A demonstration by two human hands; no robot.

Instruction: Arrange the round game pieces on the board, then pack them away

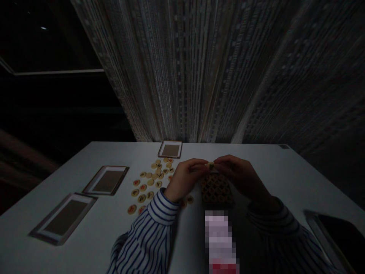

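A round, pale xiangqi piece [210, 166] with a dark character is held between the fingertips of both hands. My left hand [188, 176] reaches it from the left, closed, with thumb and fingers pinched at its edge. On the opposite side my right hand [242, 178] is also closed, its fingertips at the piece's right edge. Just below and in front of the held piece lies a dark case [218, 205] packed with rows of similar round pieces [215, 187]. Left of my left wrist, many loose pieces [150, 183] with red or black characters are scattered; my forearm hides some.
The white table [111, 228] carries framed panels: one at the back [170, 148], two at left [106, 180] [63, 218]. A dark flat object [338, 236] lies at right. A string curtain [182, 72] hangs behind. A pixelated patch covers the front middle.
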